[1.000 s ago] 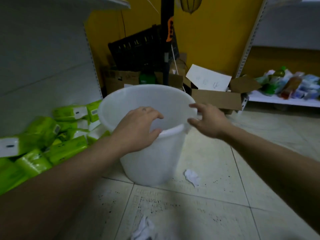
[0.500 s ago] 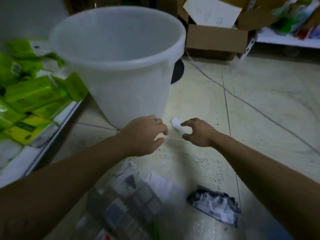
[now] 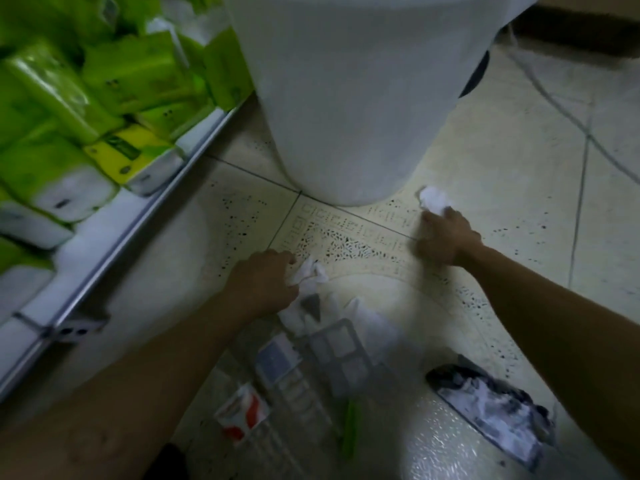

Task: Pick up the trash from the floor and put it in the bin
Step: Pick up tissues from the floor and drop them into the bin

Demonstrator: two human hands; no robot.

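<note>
The white plastic bin (image 3: 349, 98) stands on the tiled floor straight ahead, with only its wall in view. A crumpled white tissue (image 3: 433, 199) lies by the bin's right base, and my right hand (image 3: 446, 239) has its fingertips closed on the tissue's near edge. My left hand (image 3: 261, 282) is lower and to the left, fingers pinched on a crumpled white paper (image 3: 308, 271) on the floor. Both hands are down at floor level, in front of the bin.
More litter lies near me: a clear plastic pack (image 3: 332, 355), a red and white wrapper (image 3: 242, 415), a green strip (image 3: 349, 431) and a black and white wrapper (image 3: 491, 407). Green tissue packs (image 3: 104, 81) fill a low shelf with a metal edge (image 3: 138, 216) on the left.
Both hands left the bin's rim and dropped to the floor. The right hand took hold of the tissue, the left moved onto the crumpled paper. My view tilted down.
</note>
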